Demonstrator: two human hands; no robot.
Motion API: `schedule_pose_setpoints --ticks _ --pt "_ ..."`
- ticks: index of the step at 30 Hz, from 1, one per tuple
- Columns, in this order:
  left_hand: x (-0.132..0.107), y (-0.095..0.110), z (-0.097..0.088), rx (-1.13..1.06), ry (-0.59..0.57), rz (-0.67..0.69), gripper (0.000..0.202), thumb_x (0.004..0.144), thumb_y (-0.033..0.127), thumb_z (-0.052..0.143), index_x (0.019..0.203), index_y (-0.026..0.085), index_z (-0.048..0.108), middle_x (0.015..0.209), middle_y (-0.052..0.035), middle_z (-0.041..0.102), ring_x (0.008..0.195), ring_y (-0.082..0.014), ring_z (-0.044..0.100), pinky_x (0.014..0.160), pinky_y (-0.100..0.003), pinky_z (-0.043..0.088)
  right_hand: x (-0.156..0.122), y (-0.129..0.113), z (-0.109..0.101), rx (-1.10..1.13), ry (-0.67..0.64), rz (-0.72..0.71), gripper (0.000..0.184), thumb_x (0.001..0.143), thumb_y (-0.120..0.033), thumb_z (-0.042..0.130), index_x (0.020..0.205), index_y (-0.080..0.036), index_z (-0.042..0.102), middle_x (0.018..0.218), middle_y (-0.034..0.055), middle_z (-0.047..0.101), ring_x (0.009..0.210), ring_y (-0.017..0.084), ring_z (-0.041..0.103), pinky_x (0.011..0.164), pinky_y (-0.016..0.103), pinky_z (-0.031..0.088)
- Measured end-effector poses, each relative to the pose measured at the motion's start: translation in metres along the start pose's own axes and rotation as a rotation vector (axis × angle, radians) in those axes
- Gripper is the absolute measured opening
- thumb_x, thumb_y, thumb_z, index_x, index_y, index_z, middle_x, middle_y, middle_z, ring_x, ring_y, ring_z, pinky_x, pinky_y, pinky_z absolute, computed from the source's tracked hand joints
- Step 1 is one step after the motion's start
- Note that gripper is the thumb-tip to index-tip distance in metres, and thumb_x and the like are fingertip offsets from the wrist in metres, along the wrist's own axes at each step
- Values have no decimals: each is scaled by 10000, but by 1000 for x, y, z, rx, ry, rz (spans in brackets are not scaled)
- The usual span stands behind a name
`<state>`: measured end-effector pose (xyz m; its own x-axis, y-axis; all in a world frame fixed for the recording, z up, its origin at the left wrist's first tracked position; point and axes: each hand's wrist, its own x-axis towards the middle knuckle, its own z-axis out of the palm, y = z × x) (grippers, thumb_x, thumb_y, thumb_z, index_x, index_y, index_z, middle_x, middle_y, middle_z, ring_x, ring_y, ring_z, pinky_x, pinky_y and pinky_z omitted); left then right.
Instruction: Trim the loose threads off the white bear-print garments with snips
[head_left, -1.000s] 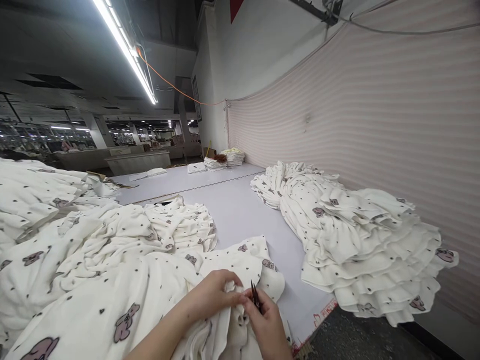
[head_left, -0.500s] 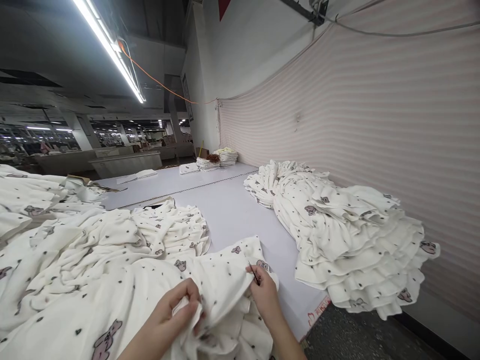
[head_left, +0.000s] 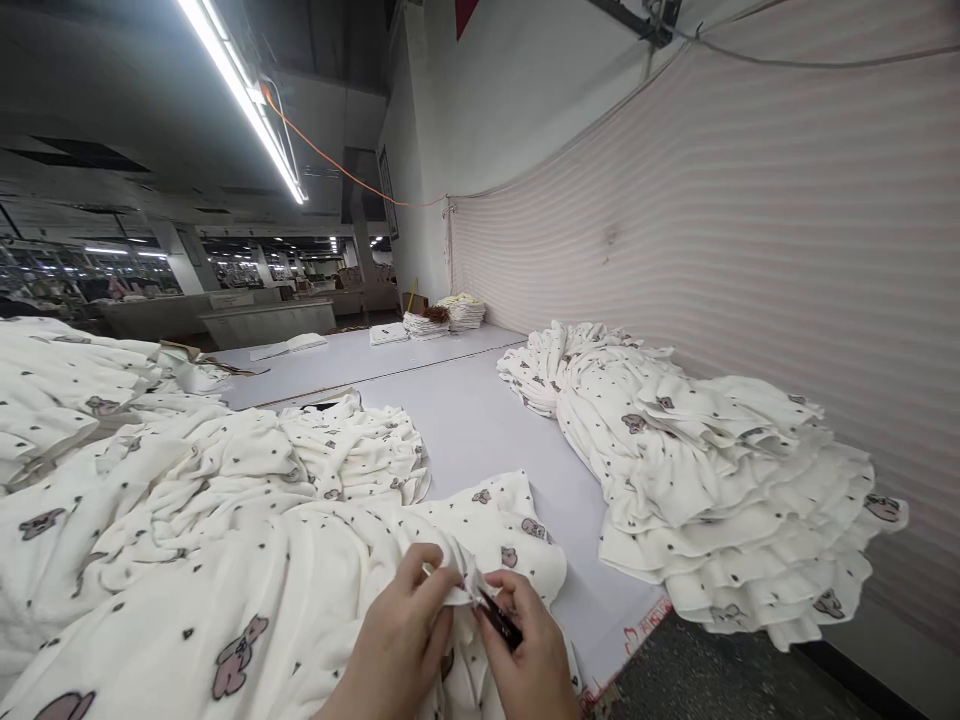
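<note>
A white garment (head_left: pixel 315 570) printed with small dark hearts and pink animals lies spread in front of me. My left hand (head_left: pixel 401 640) pinches a fold of its edge between thumb and fingers. My right hand (head_left: pixel 525 655) is closed on a small dark thread snipper (head_left: pixel 495 615), whose tip touches the pinched fold. Both hands meet at the bottom middle of the view.
A tall stack of the same printed garments (head_left: pixel 697 470) lies on the right of the pale grey table (head_left: pixel 480 420). More crumpled ones (head_left: pixel 112 430) pile up on the left. Small folded stacks (head_left: pixel 450 315) sit far back by the striped wall (head_left: pixel 750 220).
My hands had moved apart along the garment edge; now they have come together again, the left pinching a fold and the snipper tip laid against it.
</note>
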<state>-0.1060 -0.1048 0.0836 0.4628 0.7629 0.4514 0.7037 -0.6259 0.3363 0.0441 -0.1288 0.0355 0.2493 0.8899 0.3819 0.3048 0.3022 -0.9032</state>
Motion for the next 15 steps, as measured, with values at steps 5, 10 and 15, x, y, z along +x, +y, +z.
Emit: schedule_pose_setpoints --ticks 5,10,15 --pt "-14 -7 -6 -106 204 87 243 862 61 388 997 222 511 1055 -78 482 847 -168 554 723 -271 497 3 -6 -17 134 -34 68 243 867 -418 539 789 -197 605 718 17 614 677 167 588 611 208 458" --pt "-21 -7 -7 -227 216 129 201 854 30 408 923 208 472 934 -62 531 855 -165 543 720 -255 483 -10 -3 -26 144 -28 99 263 788 -470 628 819 -209 629 687 8 603 649 162 600 597 201 487" --pt "-21 -4 -5 -330 205 58 125 868 106 464 892 212 525 892 -57 599 825 -178 571 720 -265 481 -15 -9 -13 122 -31 14 297 739 -428 692 978 -251 677 846 40 685 745 194 655 645 221 523"
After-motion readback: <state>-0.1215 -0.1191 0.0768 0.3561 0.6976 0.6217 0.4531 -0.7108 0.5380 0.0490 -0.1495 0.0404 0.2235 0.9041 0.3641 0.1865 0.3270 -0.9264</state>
